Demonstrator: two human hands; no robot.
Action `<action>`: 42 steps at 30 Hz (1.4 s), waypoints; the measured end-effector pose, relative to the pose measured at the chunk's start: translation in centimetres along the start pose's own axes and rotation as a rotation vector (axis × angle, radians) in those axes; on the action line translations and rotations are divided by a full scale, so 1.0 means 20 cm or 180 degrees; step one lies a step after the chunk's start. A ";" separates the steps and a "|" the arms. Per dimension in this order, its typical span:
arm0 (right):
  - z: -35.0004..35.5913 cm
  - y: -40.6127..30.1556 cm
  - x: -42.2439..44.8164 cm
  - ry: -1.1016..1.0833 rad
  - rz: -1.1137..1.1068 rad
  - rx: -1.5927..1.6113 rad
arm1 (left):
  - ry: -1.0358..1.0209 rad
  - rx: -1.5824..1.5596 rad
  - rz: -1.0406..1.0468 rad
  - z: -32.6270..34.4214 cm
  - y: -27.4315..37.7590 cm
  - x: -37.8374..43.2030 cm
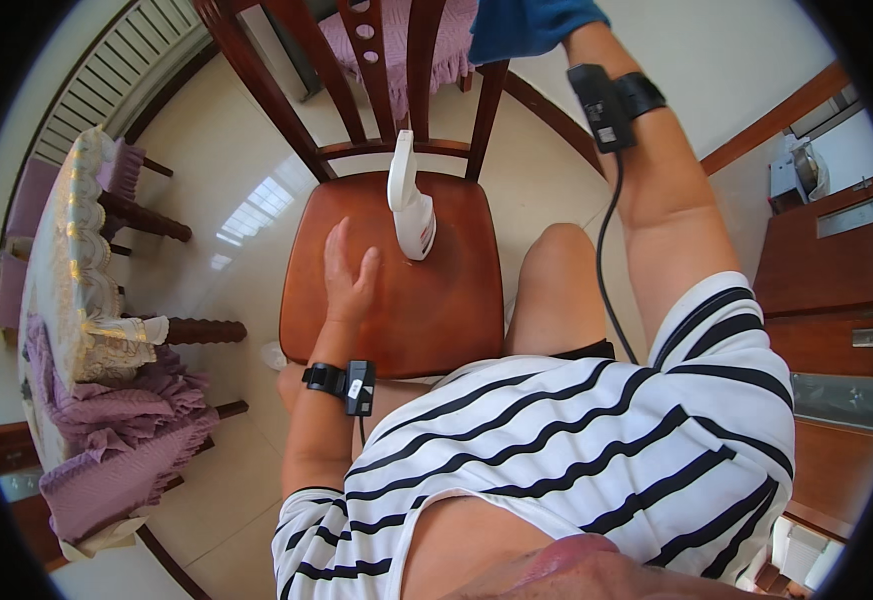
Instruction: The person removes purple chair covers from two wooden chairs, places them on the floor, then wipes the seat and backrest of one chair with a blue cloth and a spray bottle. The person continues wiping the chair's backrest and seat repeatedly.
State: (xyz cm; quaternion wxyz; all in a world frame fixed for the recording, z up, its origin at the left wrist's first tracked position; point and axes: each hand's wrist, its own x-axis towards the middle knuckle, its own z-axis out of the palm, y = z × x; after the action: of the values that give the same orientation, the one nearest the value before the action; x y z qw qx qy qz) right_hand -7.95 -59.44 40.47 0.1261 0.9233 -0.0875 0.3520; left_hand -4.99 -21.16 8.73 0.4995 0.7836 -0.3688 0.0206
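Note:
My left hand [350, 277] hangs over the seat of a reddish-brown wooden chair [451, 315], empty, with fingers and thumb apart. To the right of it, without contact, a white spray bottle [412, 225] stands on the seat. A blue cloth [530, 30] hides nearly all of my right hand [583, 34], which is at the top edge of the view by the chair's slatted backrest [369, 75]. The cloth runs out of the picture, so its contact with the chair's top is not visible. Both wrists wear black strapped devices with cables.
At left stands a table with a lace-edged cloth [91, 262] and carved legs, beside a chair with a crumpled purple cover [121, 427]. Another purple-covered seat [436, 45] is behind the backrest. Wooden cabinets [819, 255] line the right. The floor [234, 300] is glossy tile.

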 end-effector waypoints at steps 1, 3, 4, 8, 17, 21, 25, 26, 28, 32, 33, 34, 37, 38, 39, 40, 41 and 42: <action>0.05 0.00 -0.03 0.0027 0.0040 0.0046 | -0.0032 -0.0284 0.0037 0.04 0.07 0.05; 0.24 -0.04 -0.16 0.0057 0.0195 0.0268 | -0.0047 -0.0697 0.0072 0.09 0.17 0.11; 0.34 -0.06 -0.23 0.0076 0.0302 0.0430 | -0.0023 -0.0828 0.0063 0.10 0.21 0.13; 0.69 -0.19 -0.61 0.0003 0.1110 0.1484 | -0.0072 -0.0870 0.0201 0.14 0.28 0.18; 0.91 -0.38 -1.17 -0.1170 0.1223 0.1885 | -0.0133 -0.0708 -0.0111 0.17 0.32 0.12; 0.83 -0.38 -1.20 -0.1594 0.0868 0.1355 | -0.0105 -0.0565 0.0072 0.16 0.31 0.18; 0.66 -0.20 -1.10 -0.0434 0.0734 0.2159 | -0.0188 -0.0458 0.0249 0.23 0.30 0.28; 0.66 -0.09 -1.05 -0.0335 0.0805 0.3207 | -0.0247 -0.0573 0.0246 0.26 0.28 0.31; 0.62 0.11 -0.93 -0.0072 0.0953 0.5438 | -0.0347 -0.0884 0.0233 0.29 0.31 0.35; 0.32 0.14 -0.54 0.0870 0.2356 0.5151 | -0.0476 -0.1590 0.0310 0.19 0.56 0.52; 0.30 0.14 -0.48 0.1002 0.2307 0.4862 | -0.0526 -0.1785 0.0329 0.15 0.65 0.55; 0.28 0.13 -0.42 0.1023 0.2198 0.4657 | -0.0585 -0.1635 0.0432 0.13 0.70 0.60; 0.18 0.15 -0.28 0.0900 0.1815 0.4214 | -0.0687 -0.1598 0.0410 0.09 0.89 0.72; 0.13 0.16 -0.28 0.0834 0.1728 0.4062 | -0.0627 -0.1885 0.0292 0.11 0.91 0.74; 0.13 0.15 -0.25 0.0765 0.1624 0.3976 | -0.0658 -0.2030 0.0292 0.10 0.90 0.74; 0.13 0.14 -0.24 0.0687 0.1548 0.3898 | -0.0692 -0.2180 0.0294 0.10 0.90 0.74; 0.13 0.12 -0.24 0.0613 0.1501 0.3816 | -0.0728 -0.2332 0.0298 0.09 0.89 0.75; 0.13 0.11 -0.24 0.0560 0.1454 0.3753 | -0.0664 -0.2457 0.0270 0.08 0.89 0.74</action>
State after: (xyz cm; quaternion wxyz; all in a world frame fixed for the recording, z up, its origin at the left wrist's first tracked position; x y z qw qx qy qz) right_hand -10.39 -62.05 35.76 -0.4746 0.7634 -0.0630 0.4336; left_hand -5.39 -34.78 27.56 0.7157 0.5204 -0.4303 -0.1785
